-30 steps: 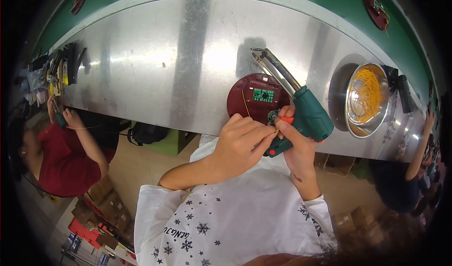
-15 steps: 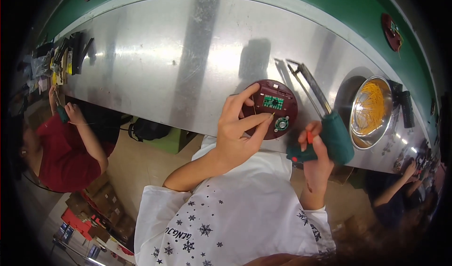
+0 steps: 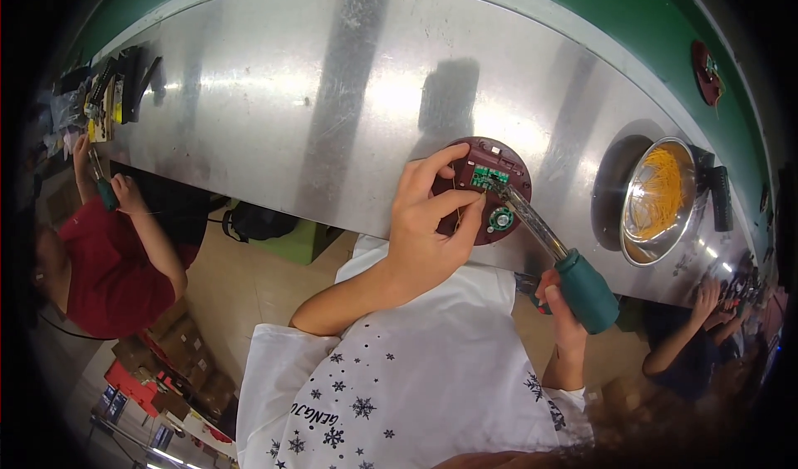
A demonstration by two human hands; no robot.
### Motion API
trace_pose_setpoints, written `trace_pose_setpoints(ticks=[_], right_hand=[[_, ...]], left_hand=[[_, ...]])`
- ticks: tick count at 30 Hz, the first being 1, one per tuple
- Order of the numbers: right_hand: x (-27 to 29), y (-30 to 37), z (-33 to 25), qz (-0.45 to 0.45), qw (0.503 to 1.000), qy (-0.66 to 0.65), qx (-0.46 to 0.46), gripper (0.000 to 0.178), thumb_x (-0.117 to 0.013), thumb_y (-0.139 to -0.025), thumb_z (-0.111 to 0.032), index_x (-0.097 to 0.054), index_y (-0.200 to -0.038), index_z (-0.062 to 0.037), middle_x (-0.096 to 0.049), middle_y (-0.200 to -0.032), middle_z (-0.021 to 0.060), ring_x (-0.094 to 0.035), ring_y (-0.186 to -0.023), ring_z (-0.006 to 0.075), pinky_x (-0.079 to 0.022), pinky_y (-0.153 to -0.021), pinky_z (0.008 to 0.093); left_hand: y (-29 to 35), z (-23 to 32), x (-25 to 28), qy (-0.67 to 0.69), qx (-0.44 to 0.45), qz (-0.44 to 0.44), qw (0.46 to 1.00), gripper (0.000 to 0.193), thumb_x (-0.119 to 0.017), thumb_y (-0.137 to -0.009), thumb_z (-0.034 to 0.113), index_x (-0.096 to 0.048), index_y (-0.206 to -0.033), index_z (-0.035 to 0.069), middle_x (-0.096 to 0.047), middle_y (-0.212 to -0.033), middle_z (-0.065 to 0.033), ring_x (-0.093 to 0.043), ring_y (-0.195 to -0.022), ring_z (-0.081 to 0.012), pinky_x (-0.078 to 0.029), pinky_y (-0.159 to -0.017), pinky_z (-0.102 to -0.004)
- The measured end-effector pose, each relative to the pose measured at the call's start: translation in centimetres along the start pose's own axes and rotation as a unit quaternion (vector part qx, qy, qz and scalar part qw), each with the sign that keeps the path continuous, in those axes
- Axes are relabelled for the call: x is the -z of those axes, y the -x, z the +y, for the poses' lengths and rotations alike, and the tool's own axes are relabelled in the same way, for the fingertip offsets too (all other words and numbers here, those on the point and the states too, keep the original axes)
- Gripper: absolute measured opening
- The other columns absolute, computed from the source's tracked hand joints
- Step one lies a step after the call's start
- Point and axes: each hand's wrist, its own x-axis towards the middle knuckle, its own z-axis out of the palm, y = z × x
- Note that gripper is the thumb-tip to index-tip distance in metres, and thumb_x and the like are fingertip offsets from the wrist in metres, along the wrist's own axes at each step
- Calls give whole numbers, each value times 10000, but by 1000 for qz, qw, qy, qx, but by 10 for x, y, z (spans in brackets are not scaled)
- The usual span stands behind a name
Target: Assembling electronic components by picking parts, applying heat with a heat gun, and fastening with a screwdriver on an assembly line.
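White snowflake shirt [image 3: 432, 361], seemingly short-sleeved

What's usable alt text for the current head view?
A person's right hand holds a green soldering gun with its tip at a green circuit board on a round maroon disc, where the left hand pinches a thin yellow wire. A bowl of yellow strands sits to the right on the metal table.

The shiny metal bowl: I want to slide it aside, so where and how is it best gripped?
Probably by the left rim of the metal bowl, coming from the left: the thin lip looks exposed there, while dark objects crowd its right side. Yellow wires lie loose inside, so keep it level.
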Motion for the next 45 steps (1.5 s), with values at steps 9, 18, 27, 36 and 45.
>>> trace_pose_setpoints(ticks=[9,18,27,36,45], right_hand=[[5,5,5,2,999,43,-5,277,-722,-748,8,-630,-1008,35,-648,-822,76,-636,-730,132,-535,-661,264],[2,0,-5,17,1000,-10,-2,242,-726,-741,-9,-656,-969,31,-642,-805,80,-625,-687,140,-520,-637,261],[4,2,-2,17,999,42,5,215,-722,-718,-4,-661,-924,16,-633,-796,77,-622,-691,163,-506,-649,284],[0,-8,-18,-10,983,166,78,188,-714,-624,-8,-603,-775,-19,-529,-657,90,-462,-531,244,-357,-490,321],[-7,-17,-58,-27,906,317,280,199,-721,-683,-8,-642,-866,-4,-610,-773,59,-572,-632,199,-456,-596,288]], left_hand=[[0,1,1,10,5,1,1000,108,-722,-738,-32,-734,-840,-1,-620,-1222,-139,-533,-968,-217,-439,-753,-287],[-2,2,1,-12,6,1,1000,97,-722,-733,-22,-732,-824,9,-622,-1218,-133,-537,-959,-209,-426,-724,-285],[-2,5,0,-21,11,3,1000,92,-721,-727,-18,-724,-811,18,-620,-1218,-121,-534,-956,-209,-426,-733,-289],[-2,5,0,-26,15,1,1000,95,-718,-725,-20,-719,-813,17,-618,-1215,-109,-530,-954,-211,-433,-746,-292],[-2,5,-1,-26,17,-1,1000,98,-713,-729,-20,-713,-822,10,-611,-1217,-107,-525,-961,-217,-444,-780,-304]])
